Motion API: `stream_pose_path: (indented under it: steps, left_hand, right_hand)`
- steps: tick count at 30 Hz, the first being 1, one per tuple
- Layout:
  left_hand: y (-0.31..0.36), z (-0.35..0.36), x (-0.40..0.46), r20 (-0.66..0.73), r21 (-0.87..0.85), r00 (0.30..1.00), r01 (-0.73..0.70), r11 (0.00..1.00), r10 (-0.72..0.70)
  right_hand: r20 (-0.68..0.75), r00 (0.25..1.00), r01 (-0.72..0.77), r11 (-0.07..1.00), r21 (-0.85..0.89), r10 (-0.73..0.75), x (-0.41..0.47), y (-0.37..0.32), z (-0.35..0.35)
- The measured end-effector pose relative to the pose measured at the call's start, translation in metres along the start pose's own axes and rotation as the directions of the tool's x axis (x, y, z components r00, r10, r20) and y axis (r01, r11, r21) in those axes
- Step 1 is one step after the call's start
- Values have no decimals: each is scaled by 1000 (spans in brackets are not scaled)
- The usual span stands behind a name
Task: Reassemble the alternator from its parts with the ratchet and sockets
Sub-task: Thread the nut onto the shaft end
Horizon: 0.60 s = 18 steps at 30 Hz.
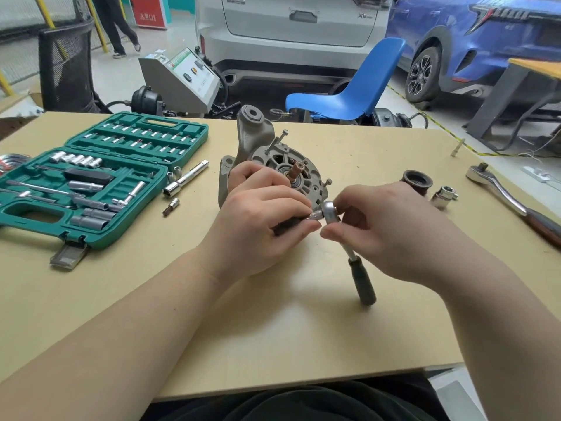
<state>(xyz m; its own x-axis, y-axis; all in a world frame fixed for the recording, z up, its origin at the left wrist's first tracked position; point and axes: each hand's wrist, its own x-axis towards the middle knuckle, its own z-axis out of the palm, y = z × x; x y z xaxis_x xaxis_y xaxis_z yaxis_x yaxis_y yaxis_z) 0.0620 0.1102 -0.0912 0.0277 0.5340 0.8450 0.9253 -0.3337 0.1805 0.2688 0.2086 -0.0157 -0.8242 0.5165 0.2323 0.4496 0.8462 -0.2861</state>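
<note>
Workshop floor behind the bench: white car [291, 22], blue car [473, 41], blue chair [349, 92]. Bench is a pale wooden table [273, 329].

Alternator [285, 165] sits at table centre, open face up, shaft end [296, 171] showing in the middle. One long bolt [274, 141] stands tilted out of the far rim; a short one [327, 182] sticks up at the right rim.

Left hand [261, 226]: fingers curled, thumb and forefinger pinching a small dark bit holder with a silver tip, held just in front of the alternator. The tip meets the head of the small ratchet [329, 211].

Right hand [391, 226]: fingertips closed on the ratchet head from the right. Ratchet handle [362, 281] hangs down toward the table, dark grip lowest.

Left of table: green socket case [100, 177], lid open, sockets and bits in their slots. Just right of it lie a long silver extension [185, 180] and a small loose socket [171, 206].

Right of alternator: dark pulley [417, 180], then a silver socket [443, 196] beside it. Large ratchet [513, 199] lies at the far right edge. One loose bolt [457, 147] lies apart near the far edge.
</note>
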Motion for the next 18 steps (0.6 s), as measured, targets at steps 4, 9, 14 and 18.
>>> stream_pose_path:
  steps: [4,9,14,18]
  left_hand:
    - [-1,-1,0,4,-7,1000,3,1000,-3]
    - [-2,-2,0,13,-20,1000,-5,1000,5]
    - [0,-1,-1,2,-20,1000,-2,1000,2]
    - [3,0,0,-28,-11,999,23,1000,-23]
  right_hand:
    - [-51,999,4,974,228,8,-4,4,5]
    - [-92,992,114,927,358,-87,-5,0,13]
    - [-66,988,156,934,323,-142,-2,-4,9]
    - [-132,988,124,933,336,-84,0,-6,10]
